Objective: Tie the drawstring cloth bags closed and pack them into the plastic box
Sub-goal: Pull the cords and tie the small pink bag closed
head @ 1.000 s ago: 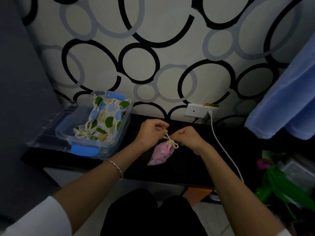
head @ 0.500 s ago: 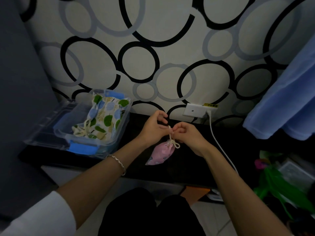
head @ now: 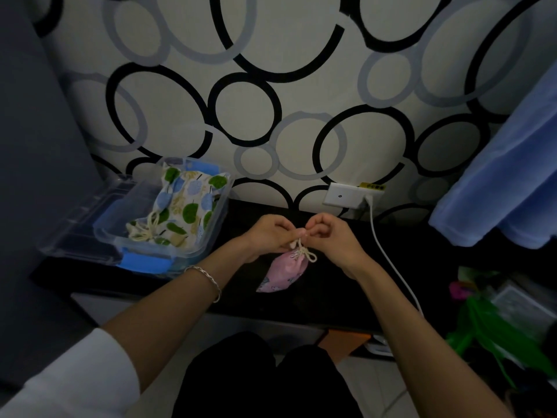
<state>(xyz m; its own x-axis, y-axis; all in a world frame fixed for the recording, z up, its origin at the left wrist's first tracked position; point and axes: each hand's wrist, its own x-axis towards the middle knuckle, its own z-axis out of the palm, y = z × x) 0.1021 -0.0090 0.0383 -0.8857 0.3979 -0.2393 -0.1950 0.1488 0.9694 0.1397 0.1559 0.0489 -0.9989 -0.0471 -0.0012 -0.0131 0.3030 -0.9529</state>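
Note:
A small pink cloth bag (head: pixel 284 274) lies on the black tabletop (head: pixel 337 294), its neck gathered by a cream drawstring (head: pixel 303 251). My left hand (head: pixel 269 233) and my right hand (head: pixel 334 235) meet just above the bag's neck, fingertips pinched on the drawstring's ends. To the left stands a clear plastic box (head: pixel 211 227) with blue clips. Inside it lies a white bag printed with green and blue trees (head: pixel 184 206), its cord tied.
The box's clear lid (head: pixel 81 218) lies left of the box. A white cable (head: pixel 388 260) runs from a wall socket (head: pixel 343 196) across the table's right side. Blue cloth (head: pixel 506 188) hangs at right, green clutter (head: pixel 494 336) sits below it.
My hands have drawn closer together above the pink bag's neck, still working the cord. The bag has stayed in place.

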